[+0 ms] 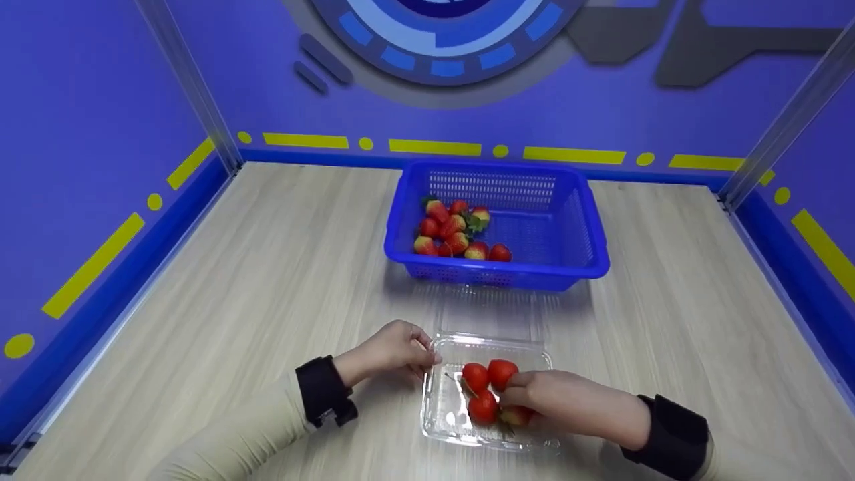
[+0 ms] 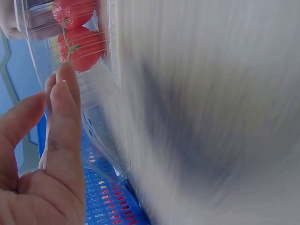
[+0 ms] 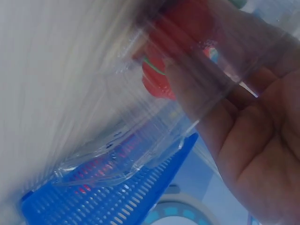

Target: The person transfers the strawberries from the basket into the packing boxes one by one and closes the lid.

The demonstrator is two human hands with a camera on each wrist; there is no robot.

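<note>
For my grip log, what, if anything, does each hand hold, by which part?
Left hand pinches the clear container by its left rim near the hinge. Right hand is at a strawberry inside; hold unclear.

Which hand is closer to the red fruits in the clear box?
Right. The right hand is over the clear box, its fingers right at the red fruits. The left hand is at the box's left edge, apart from them.

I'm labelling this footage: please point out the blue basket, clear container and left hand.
Blue basket [image 1: 548, 269], head view: front rim.
Clear container [image 1: 445, 404], head view: bare floor, left side.
Left hand [image 1: 393, 349], head view: back of hand.
</note>
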